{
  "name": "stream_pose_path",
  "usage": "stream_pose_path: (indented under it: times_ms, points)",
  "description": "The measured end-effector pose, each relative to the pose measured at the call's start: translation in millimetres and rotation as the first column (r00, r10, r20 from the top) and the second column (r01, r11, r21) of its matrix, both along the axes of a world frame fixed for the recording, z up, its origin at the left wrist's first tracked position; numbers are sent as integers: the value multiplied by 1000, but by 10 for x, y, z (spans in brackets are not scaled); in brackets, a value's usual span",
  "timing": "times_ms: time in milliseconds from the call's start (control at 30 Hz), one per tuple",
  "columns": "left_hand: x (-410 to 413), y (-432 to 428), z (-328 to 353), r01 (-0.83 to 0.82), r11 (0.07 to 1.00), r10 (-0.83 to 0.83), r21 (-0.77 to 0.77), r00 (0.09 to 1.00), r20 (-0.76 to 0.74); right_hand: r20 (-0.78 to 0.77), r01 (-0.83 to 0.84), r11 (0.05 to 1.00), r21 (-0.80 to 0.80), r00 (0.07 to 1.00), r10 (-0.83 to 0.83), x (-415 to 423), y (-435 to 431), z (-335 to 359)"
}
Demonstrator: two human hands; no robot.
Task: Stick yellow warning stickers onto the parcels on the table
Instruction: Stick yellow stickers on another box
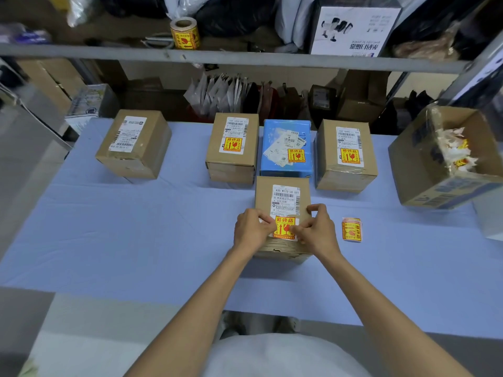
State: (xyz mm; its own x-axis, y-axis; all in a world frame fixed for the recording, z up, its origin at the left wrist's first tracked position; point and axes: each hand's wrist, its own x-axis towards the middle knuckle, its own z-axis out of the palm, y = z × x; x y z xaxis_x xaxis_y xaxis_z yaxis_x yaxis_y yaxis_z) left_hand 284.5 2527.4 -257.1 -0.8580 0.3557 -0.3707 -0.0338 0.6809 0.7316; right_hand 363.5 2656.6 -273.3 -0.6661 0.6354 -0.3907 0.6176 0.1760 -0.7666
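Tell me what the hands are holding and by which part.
The yellow warning sticker, on the nearest parcel: the left hand pinches its left edge, the right hand its right edge.

Five parcels (133,142), four bearing yellow stickers (233,144), one open carton (435,186).

Bare forearms (196,300), plain white top (283,355)

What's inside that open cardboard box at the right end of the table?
Inside the cardboard box lie crumpled white scraps with yellow and red print, probably peeled sticker backing. The box's near wall covers whatever lies deeper, so the bottom cannot be seen.
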Motion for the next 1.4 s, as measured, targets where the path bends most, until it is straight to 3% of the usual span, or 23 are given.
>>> stream_pose_path:
  times_ms: [233,367,533,767,867,967,1067,1233,1300,1400]
  points:
    - [6,75,38,6,992,-10,-126,999,-38,67,-50,990,129,997,41,-48,-3,-11]
    - [-6,75,32,33,983,-46,-182,996,-71,237,-156,930,333,968,78,-32,31,92]
    - [-15,84,-7,-18,981,-1,-192,995,-97,178,-67,958,279,984,17,-102,52,122]
    - [-172,72,-48,-113,991,119,-67,987,107,143,-91,982,164,987,68,-144,199,79]
    - [-127,28,-64,-46,999,45,24,998,35,183,-195,964,182,970,162,-84,127,115]
    - [-105,-100,-102,143,986,-140,87,989,-35,127,-241,961,138,966,224,-10,142,96]
    - [-145,-191,-110,248,964,-248,92,969,-6,86,-216,975,60,974,210,30,199,126]
    - [-178,-131,-24,278,960,-279,28,960,22,234,-357,902,244,924,303,-53,29,132]
    - [-211,-95,-9,286,958,-286,6,958,14,204,-315,924,216,940,273,-100,65,134]
    - [-287,-63,41,332,940,-340,81,932,126,135,-266,940,211,961,242,-180,112,240]
